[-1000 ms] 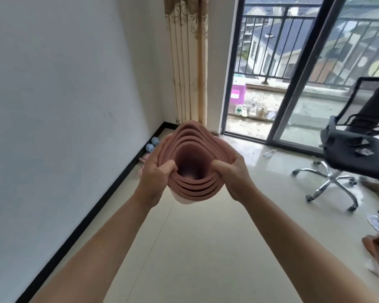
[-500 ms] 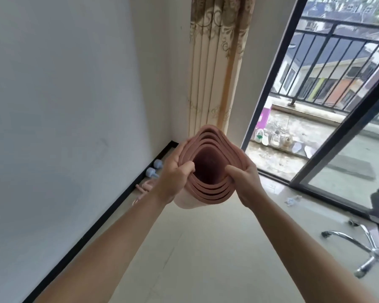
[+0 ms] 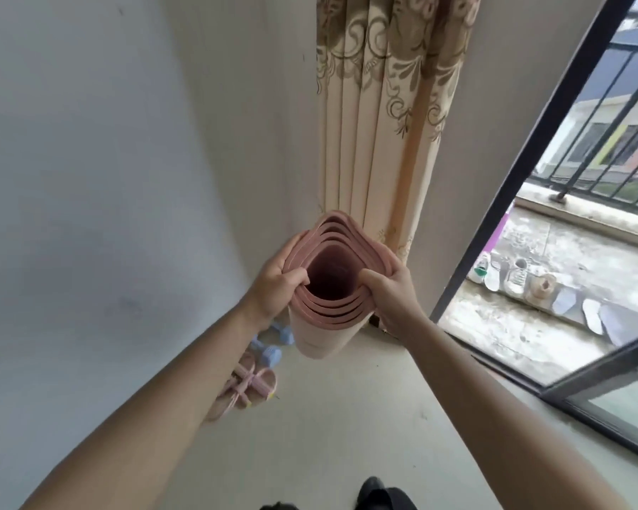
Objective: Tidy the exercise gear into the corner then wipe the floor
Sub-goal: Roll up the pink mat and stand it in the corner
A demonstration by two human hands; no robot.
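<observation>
While the rolled mat point(image 3: 330, 288) stands upright before the curtain point(image 3: 380, 115), open end up, the left hand point(image 3: 279, 285) and right hand point(image 3: 391, 292) clamp its rim from opposite sides.

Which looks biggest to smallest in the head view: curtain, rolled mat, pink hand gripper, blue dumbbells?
1. Curtain, by far the largest.
2. Rolled mat, held by the left hand and the right hand; it sits nearest the camera, which inflates it.
3 and 4. Pink hand gripper and blue dumbbells: unsure, both partly hidden.
</observation>
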